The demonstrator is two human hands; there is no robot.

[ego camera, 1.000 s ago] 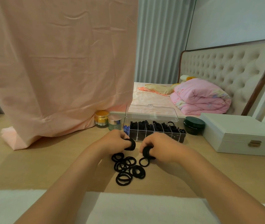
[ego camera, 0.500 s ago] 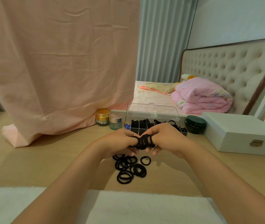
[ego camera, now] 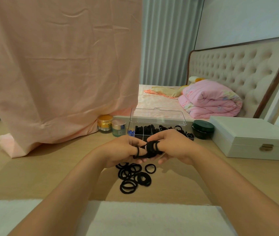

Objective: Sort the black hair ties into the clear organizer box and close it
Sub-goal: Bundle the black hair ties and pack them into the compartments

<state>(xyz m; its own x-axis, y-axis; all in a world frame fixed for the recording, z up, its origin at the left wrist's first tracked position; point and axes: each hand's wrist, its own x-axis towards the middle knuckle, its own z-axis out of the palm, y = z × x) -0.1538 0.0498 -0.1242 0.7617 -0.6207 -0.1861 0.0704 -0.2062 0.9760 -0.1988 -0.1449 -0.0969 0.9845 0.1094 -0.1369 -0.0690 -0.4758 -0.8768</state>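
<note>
— Holding anything?
— Yes: gripping a bundle of hair ties (ego camera: 150, 148) between both hands, raised just above the table (ego camera: 33, 176). Wrapped round the curled fingers of the right hand (ego camera: 176, 147). Pinched at the other end by the left hand (ego camera: 121, 150), with one loop hooked over a bent finger.

— And lying loose?
— Heaped as a pile of loose ties (ego camera: 133, 178) on the table, right below the hands.

— Box?
— Standing behind the hands: a clear organizer box (ego camera: 129, 128), lid (ego camera: 157, 116) tipped up and back, open. Filled with black ties in most compartments; hard to tell about the blue bits (ego camera: 131, 132) at the left end.

— Flanked by?
— Two small jars (ego camera: 111, 125) on the left; a dark green jar (ego camera: 202, 128) and a white case (ego camera: 251, 138) on the right. Backed by a hanging pink cloth (ego camera: 58, 74).
</note>
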